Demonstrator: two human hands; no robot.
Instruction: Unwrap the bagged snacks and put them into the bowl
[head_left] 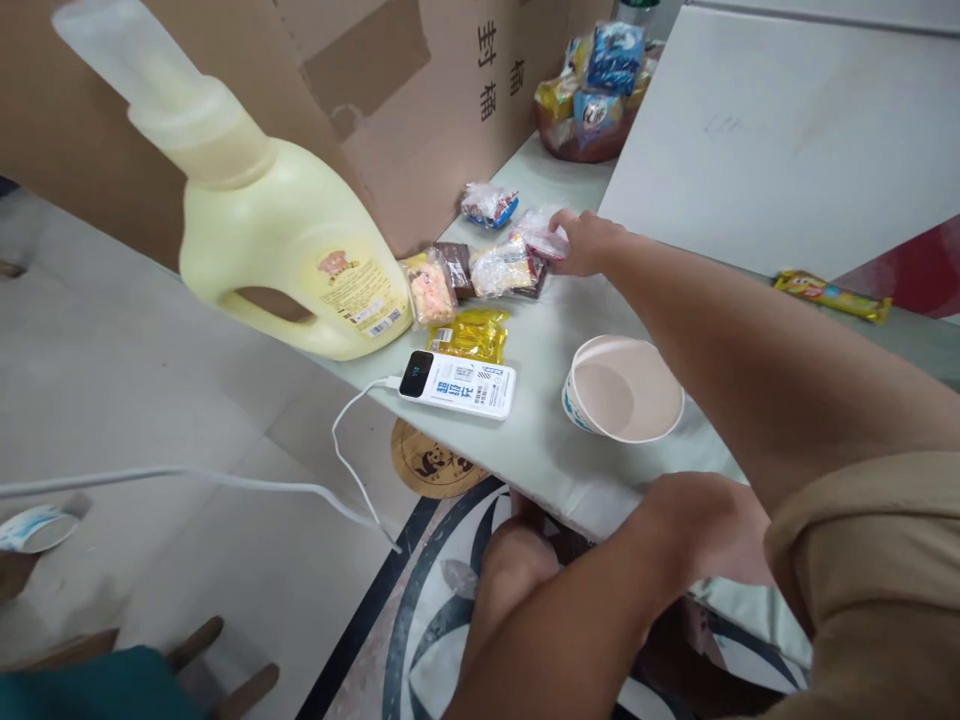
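Note:
My right hand (585,243) reaches across the table, its fingers closed on a small clear-wrapped snack packet (541,232) with a pinkish edge. Around it lie a white-and-yellow packet (502,268), a dark brown packet (454,270), a pale pink-and-yellow snack (433,290) and a blue-and-red packet (489,204). A yellow transparent packet (471,335) lies closer to me. Below my right arm stands a paper bowl (624,390) with nothing visible in it. My left hand (724,525) appears bent near the table edge; its fingers are hidden behind my sleeve.
A white power bank (459,385) with a cable sits by the table edge, near a large pale-yellow jug (300,240). A cardboard box (420,110) stands behind. Farther back is a snack-filled basket (577,140). A yellow snack stick (832,295) lies at right.

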